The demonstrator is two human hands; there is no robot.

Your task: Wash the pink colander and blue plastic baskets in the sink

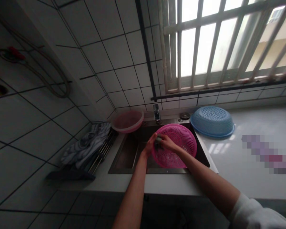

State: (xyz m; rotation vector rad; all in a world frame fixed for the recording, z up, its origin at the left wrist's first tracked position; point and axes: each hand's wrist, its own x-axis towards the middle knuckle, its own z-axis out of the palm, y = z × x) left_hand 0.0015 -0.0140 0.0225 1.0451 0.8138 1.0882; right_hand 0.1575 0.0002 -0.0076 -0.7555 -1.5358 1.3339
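In the head view, read the clock face from the middle of the pink basket (pixel 178 133), which sits tilted over the sink (pixel 127 152). Your left hand (pixel 150 145) is at nine o'clock, against the basket's rim; its fingers look closed on that rim, though you cannot tell how firmly. Your right hand (pixel 166 142) is just inside the rim, also toward nine o'clock, with its fingers together and clamped on a small grey-green cloth (pixel 158 141), its exact kind too blurred to tell. The cloth lies between your two hands.

The faucet (pixel 156 112) stands at eleven o'clock and a round drain strainer (pixel 184 116) at one. At two o'clock, a blue basket (pixel 212 121) rests upside down on the white counter (pixel 250 124). A pale pink basin (pixel 128 121) is at ten o'clock, beside the sink. At nine, farther out, a striped grey cloth (pixel 88 140) is draped over a rack (pixel 105 152). The barred window (pixel 219 47) fills one o'clock, higher up.
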